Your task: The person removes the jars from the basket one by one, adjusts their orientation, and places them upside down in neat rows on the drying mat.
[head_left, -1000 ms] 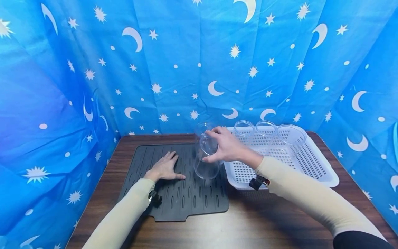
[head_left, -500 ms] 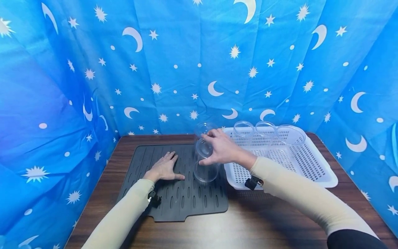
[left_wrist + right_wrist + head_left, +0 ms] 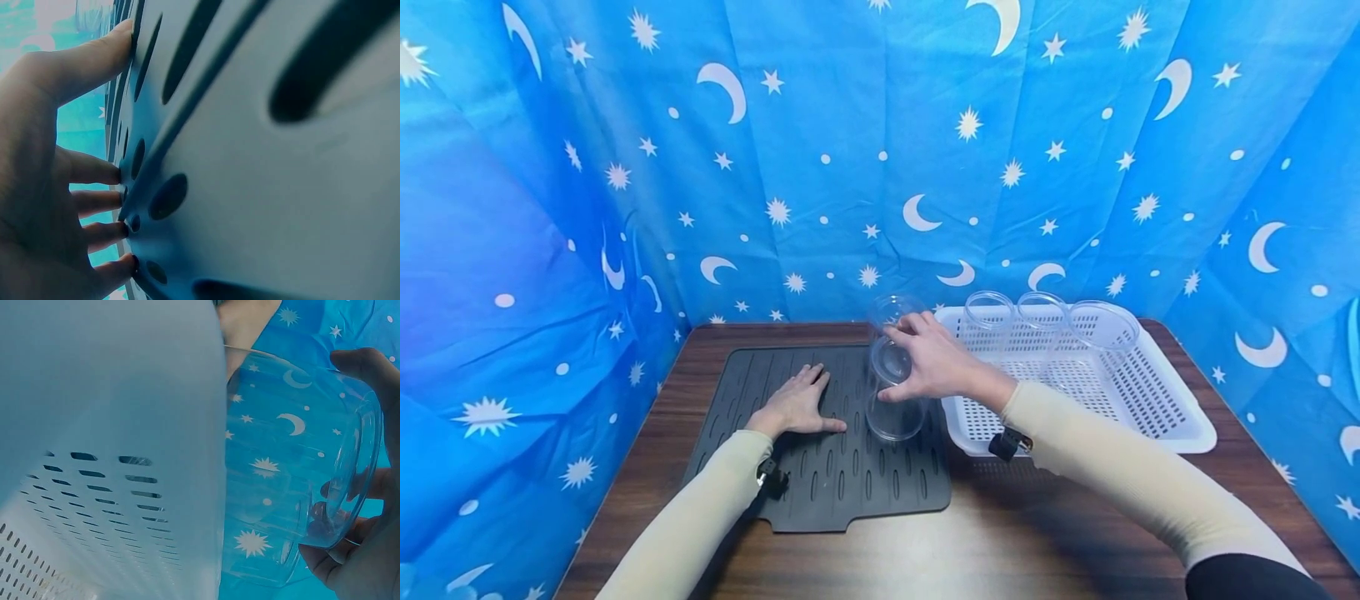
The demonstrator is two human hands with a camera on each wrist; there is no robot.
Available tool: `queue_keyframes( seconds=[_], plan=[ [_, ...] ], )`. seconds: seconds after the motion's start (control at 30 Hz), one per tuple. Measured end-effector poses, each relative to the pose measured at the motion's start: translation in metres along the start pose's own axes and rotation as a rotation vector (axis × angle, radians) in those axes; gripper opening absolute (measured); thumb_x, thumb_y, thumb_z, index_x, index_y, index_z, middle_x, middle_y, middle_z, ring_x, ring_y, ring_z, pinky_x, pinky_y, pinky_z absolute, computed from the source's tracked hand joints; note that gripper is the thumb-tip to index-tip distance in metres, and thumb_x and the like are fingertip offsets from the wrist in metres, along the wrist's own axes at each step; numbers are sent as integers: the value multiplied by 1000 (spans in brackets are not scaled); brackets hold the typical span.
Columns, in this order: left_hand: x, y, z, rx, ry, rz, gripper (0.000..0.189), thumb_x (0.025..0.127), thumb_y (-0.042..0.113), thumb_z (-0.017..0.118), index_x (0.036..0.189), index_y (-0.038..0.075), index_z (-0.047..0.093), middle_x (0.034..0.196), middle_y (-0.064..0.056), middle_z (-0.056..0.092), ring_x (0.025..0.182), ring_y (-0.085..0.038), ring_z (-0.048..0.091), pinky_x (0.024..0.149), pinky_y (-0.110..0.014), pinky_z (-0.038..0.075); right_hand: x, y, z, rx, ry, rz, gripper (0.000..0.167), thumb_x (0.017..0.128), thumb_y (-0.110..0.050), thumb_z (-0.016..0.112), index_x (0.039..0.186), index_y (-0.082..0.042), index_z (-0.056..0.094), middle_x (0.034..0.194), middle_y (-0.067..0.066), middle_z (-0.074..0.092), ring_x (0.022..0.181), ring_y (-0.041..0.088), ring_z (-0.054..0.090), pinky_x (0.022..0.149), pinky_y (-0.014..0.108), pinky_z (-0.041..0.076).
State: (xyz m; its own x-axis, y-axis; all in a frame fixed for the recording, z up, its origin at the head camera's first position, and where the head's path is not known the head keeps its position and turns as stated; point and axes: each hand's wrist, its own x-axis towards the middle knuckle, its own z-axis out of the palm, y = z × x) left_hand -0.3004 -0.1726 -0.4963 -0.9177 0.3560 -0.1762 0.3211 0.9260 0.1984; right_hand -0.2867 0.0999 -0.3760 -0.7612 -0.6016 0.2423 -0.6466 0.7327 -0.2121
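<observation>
My left hand (image 3: 796, 407) rests with fingers spread on a dark grey ridged drying mat (image 3: 805, 510); the left wrist view shows its fingertips touching the slotted surface. With fingers and thumb around its raised base, my right hand (image 3: 931, 357) grips a clear cup (image 3: 897, 421) standing upside down on the mat's right side. The right wrist view shows that hand (image 3: 381, 550) at the cup's (image 3: 281, 444) narrower end, while the basket wall hides the wide end. Just behind it stands another clear cup (image 3: 893, 308), partly covered by my hand.
A white perforated basket (image 3: 1197, 435) stands right of the mat. Inside, along its back, are three clear cups: a left one (image 3: 989, 321), a middle one (image 3: 1042, 317) and a wider right one (image 3: 1103, 332). A star-patterned blue cloth (image 3: 820, 183) encloses the wooden table (image 3: 970, 550).
My right hand has moved slightly left and down with the cup, bringing it lower onto the mat; over the last half second it has hardly moved. My left hand has stayed in place.
</observation>
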Motion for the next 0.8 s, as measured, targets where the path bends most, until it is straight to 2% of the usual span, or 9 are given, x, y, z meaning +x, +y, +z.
queue_keyframes(
  seconds=[0.17, 0.8],
  plan=[
    [0, -1, 1, -9, 11, 12, 109, 75, 72, 66, 152, 3, 31, 161, -17, 20, 149, -37, 16, 119, -51, 21, -3, 1, 2, -13, 4, -10, 103, 62, -68, 77, 141, -8, 52, 126, 12, 52, 106, 24, 44, 82, 37, 45],
    [1, -2, 2, -46, -16, -4, 110, 75, 72, 66, 153, 4, 29, 162, -16, 16, 150, -37, 12, 116, -56, 23, -8, 3, 5, -41, -25, -37, 106, 63, -70, 76, 142, -4, 50, 131, 12, 46, 113, 26, 41, 90, 39, 45]
  ],
)
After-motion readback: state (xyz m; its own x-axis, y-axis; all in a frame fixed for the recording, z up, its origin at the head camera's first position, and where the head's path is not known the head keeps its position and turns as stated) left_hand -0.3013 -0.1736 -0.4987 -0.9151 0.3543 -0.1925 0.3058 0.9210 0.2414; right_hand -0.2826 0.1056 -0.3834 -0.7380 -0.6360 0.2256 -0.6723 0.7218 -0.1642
